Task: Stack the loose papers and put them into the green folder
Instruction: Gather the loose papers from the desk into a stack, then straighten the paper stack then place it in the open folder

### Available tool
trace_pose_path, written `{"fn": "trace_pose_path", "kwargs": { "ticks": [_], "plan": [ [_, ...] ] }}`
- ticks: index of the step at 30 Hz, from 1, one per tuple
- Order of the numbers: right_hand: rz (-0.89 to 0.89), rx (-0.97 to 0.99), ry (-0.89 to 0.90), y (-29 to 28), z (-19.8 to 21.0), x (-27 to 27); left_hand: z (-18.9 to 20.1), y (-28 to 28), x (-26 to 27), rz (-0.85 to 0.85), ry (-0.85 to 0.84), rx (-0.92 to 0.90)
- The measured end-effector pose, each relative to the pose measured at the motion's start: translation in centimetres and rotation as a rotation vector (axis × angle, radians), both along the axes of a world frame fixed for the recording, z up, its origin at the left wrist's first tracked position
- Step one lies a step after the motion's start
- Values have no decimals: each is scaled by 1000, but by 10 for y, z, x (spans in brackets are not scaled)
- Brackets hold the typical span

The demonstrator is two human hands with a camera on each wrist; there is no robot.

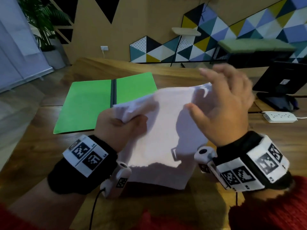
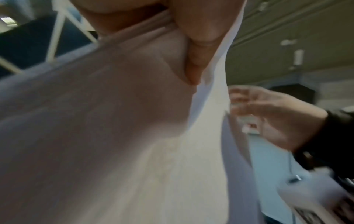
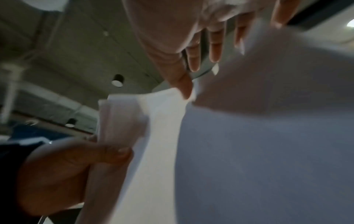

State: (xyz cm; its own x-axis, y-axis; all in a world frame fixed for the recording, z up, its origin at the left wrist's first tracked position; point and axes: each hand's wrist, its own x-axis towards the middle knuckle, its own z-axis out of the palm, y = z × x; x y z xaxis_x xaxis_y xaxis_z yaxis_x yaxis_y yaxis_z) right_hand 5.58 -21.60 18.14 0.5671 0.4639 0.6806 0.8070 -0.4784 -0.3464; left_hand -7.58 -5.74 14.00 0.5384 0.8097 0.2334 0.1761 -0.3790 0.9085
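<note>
A stack of white papers [image 1: 159, 133] stands tilted above the wooden table [image 1: 38, 156], its lower edge near my wrists. My left hand [image 1: 116, 123] grips the stack's upper left corner, which is crumpled between thumb and fingers. My right hand [image 1: 221, 100] hovers at the upper right edge with fingers spread and blurred, the thumb against the sheet. The green folder [image 1: 89, 103] lies open and flat behind the papers, with a dark spine down its middle. In the left wrist view the papers [image 2: 114, 136] fill the frame under my thumb [image 2: 197, 30]. In the right wrist view my thumb [image 3: 184, 84] touches the papers' [image 3: 249, 151] top edge.
A black monitor [image 1: 282, 80] stands at the right rear of the table, with a white power strip [image 1: 280, 117] in front of it. A potted plant [image 1: 44, 30] stands on the floor at the far left. The table's left edge runs close to the folder.
</note>
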Motion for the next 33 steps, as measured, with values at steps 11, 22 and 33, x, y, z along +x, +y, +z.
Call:
{"fn": "trace_pose_path", "kwargs": {
  "ticks": [11,22,33],
  "plan": [
    [458,129,186,-5,23,7,-21,20,-10,-137,391,87],
    [306,746,587,-27,-27,37,-44,62,-42,-49,-233,-568],
    [237,735,908,-26,-91,23,-58,37,-31,6,-11,-308]
  ]
}}
